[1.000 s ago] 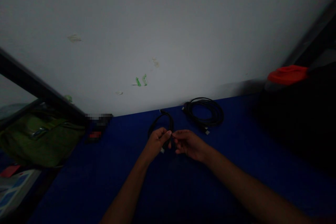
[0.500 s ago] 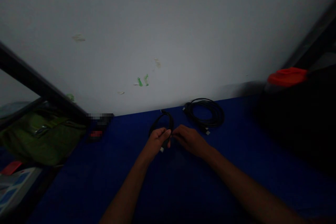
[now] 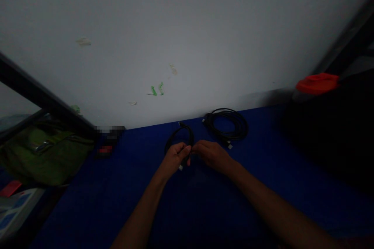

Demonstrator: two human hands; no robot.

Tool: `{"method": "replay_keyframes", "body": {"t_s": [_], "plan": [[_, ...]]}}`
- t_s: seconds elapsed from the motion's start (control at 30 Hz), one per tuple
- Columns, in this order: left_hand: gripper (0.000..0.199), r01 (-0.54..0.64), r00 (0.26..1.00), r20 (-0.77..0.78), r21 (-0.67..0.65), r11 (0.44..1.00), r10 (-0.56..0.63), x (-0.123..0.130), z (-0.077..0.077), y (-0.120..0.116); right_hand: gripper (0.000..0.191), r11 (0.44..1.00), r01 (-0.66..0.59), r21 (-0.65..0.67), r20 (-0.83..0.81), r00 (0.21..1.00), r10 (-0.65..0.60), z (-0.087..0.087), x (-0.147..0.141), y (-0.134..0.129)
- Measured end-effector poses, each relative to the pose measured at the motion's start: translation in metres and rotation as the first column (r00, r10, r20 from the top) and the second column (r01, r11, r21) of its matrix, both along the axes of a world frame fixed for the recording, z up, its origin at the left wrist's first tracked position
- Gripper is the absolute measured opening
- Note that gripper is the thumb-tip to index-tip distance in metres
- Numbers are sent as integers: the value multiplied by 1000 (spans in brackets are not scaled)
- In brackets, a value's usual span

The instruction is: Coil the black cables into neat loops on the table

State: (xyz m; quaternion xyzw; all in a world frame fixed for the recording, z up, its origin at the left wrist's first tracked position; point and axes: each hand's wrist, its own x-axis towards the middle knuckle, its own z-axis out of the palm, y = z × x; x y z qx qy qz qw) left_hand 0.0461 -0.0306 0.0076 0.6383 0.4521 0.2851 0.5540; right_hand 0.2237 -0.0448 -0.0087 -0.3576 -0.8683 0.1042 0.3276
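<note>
My left hand [image 3: 175,157] is closed on a small coiled black cable [image 3: 172,137], whose pale connector sticks out below the fingers. Its loop rests on the blue surface [image 3: 140,171] beyond the hand. Right beside it, my right hand [image 3: 209,152] has its fingers pinched together close to the left thumb; whatever they hold is too small and dark to make out. A larger coiled black cable [image 3: 240,124] lies behind my right hand, near the wall, with its connectors showing.
A pale wall [image 3: 187,39] rises behind the surface. At the left are a dark metal bar [image 3: 37,93], a green bag [image 3: 55,155] and a white and blue item [image 3: 20,206]. On the right stand an orange-lidded container [image 3: 317,83] and a large black object [image 3: 339,132].
The view has shifted slightly. Both hands stay at the small cable, with my right fingertips still close to my left thumb.
</note>
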Motion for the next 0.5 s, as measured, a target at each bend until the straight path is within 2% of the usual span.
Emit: {"method": "replay_keyframes", "body": {"t_s": [0.17,0.3,0.37,0.43,0.5], "plan": [[35,-1,1000,3,6,1000,1,0,0,-1,12,994,64,-85,-106,992,-73,-2,-8,-2],[36,-25,1000,13,1,1000,25,2,1,-2,8,954,106,-281,-250,951,-179,0,-16,-5],[35,-31,998,46,-6,1000,31,3,1,-1,9,896,30,-444,-390,893,-224,1,-21,-7],[34,-34,996,80,-12,999,34,3,-1,-1,15,791,-139,-596,-541,797,-267,1,-25,-8],[33,-40,994,105,-20,999,41,4,-2,-1,21,673,-311,-671,-649,686,-330,1,-30,-9]]}}
